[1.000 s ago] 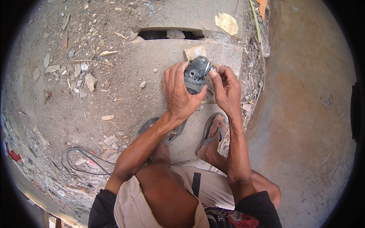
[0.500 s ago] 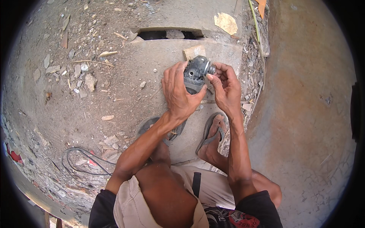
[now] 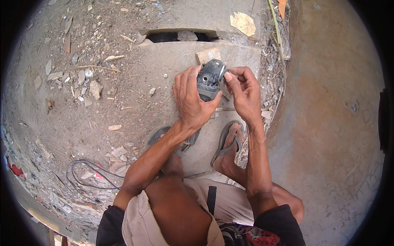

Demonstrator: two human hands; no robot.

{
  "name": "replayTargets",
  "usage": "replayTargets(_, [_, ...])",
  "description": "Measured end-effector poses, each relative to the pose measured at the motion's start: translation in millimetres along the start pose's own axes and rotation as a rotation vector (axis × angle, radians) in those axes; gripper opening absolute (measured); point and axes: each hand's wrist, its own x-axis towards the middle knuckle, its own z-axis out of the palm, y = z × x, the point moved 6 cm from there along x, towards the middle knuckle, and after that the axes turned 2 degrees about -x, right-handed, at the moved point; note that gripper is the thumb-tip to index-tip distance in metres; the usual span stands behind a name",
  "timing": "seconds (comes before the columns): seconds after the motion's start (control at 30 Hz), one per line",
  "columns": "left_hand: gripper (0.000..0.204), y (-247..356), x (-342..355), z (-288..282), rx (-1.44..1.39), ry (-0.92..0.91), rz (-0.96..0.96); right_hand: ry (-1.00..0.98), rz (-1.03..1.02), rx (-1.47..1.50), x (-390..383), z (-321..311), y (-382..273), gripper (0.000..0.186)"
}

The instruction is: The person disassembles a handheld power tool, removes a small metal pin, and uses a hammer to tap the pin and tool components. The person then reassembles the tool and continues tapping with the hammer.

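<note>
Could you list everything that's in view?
Tool: one, grey and black, upper middle
Wood block: one, tan, just beyond the tool
Concrete: one stretch, grey, middle
Slot: one, dark, near the top
Stone: one, grey, in the slot
Flake: one, pale yellow, upper right
Stalk: one, green, upper right
Scrap: one, orange, top edge
Cable: one, black, lower left
Rubble: many pieces, grey and tan, mostly left
Floor: one, brown-grey, right
Sandals: two, grey, lower middle
Shorts: one pair, beige, bottom
Shirt: one, black, bottom
Left hand: one, bare, around the tool
Right hand: one, bare, at the tool's right side
</note>
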Motion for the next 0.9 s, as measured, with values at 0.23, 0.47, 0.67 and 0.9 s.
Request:
replayTargets(0.23, [0.088, -0.4, -0.4, 1.5, 0.012, 0.001, 0.011, 0.013, -0.209, -0.146, -4.1, -1.5, -8.5, 0.026])
replayTargets(0.47, [0.085, 1.7, 0.8, -0.1, 0.009, 0.010, 0.015, -0.039, 0.116, 0.111, -2.1, 2.2, 4.2, 0.022])
replayTargets(0.67, [0.084, 2.4, 2.2, -0.8, -0.010, 0.012, 0.021, 0.010, -0.175, -0.096, -0.5, 1.2, 3.5, 0.018])
replayTargets(0.9, [0.084, 1.2, 2.2, -0.7, 0.006, 0.031, 0.048, -0.058, -0.109, 0.040, -1.9, 3.0, 2.0, 0.025])
